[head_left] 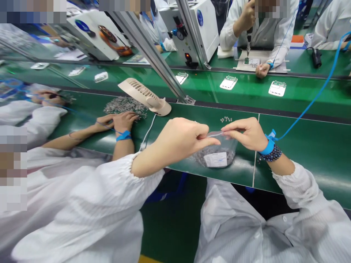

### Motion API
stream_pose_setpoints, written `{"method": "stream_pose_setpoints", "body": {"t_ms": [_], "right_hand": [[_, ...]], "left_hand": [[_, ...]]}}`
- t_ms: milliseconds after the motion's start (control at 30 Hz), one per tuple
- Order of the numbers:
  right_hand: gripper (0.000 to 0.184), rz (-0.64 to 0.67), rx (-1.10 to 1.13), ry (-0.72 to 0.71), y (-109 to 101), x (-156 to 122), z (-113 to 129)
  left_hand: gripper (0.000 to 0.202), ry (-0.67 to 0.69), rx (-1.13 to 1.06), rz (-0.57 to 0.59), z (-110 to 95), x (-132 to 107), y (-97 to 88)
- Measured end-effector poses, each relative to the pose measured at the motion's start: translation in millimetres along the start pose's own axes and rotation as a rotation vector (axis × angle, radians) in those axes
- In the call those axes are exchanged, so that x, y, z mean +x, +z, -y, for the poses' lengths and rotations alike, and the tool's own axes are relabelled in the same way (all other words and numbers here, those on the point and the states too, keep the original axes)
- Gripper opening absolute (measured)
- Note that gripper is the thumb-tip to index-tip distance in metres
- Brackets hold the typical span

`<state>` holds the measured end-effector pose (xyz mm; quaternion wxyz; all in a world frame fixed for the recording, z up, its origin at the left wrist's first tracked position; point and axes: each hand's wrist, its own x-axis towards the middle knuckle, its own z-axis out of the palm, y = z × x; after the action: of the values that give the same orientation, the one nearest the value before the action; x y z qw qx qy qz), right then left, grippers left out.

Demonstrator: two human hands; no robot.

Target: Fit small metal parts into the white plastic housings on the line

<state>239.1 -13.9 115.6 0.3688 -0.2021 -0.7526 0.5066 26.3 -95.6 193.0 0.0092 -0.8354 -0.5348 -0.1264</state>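
left hand (189, 136) and right hand (245, 133) both pinch the mouth of the clear bag (217, 150), fingers narrow, filled bottom below them toward the table's (301, 157) near edge.

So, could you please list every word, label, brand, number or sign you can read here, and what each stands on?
No text is legible.
White label on the plastic bag: print too small to read.
Round blue badges on the left machine and right machine: too blurred.
Gauge on the right machine: markings too small.
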Motion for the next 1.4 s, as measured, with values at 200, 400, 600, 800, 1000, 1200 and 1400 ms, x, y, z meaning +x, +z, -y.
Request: {"method": "stream_pose_setpoints", "body": {"t_ms": [200, 400, 600, 800, 1000, 1200, 1400], "right_hand": [[0.020, -0.057, -0.060, -0.016, -7, 1, 3], [0.023, -0.016, -0.084, -0.037, -8, -1, 2], [0.019, -0.149, -0.363, -0.292, -5, -5, 3], [0.017, -0.145, -0.648, -0.579, 2, -8, -4], [0.026, -0.133, -0.705, -0.561, 9, -9, -8], [0.026, -0.120, -0.654, -0.491, 9, -8, -3], [0.022, -0.133, -0.623, -0.480, 9, -9, -2]], "left_hand": [[0.041, 0.038, -0.214, 0.241, -5, 6, -12.8], [0.037, -0.007, -0.121, 0.198, -4, 9, -1.1], [0.034, -0.076, -0.106, 0.258, -14, 12, -4.4], [0.036, -0.135, -0.149, 0.250, -17, 14, -6.7], [0.036, -0.160, -0.208, 0.229, -17, 13, -4.2], [0.035, -0.144, -0.177, 0.212, -18, 11, -1.0], [0.038, -0.089, -0.155, 0.160, -18, 10, 0.3]]}}
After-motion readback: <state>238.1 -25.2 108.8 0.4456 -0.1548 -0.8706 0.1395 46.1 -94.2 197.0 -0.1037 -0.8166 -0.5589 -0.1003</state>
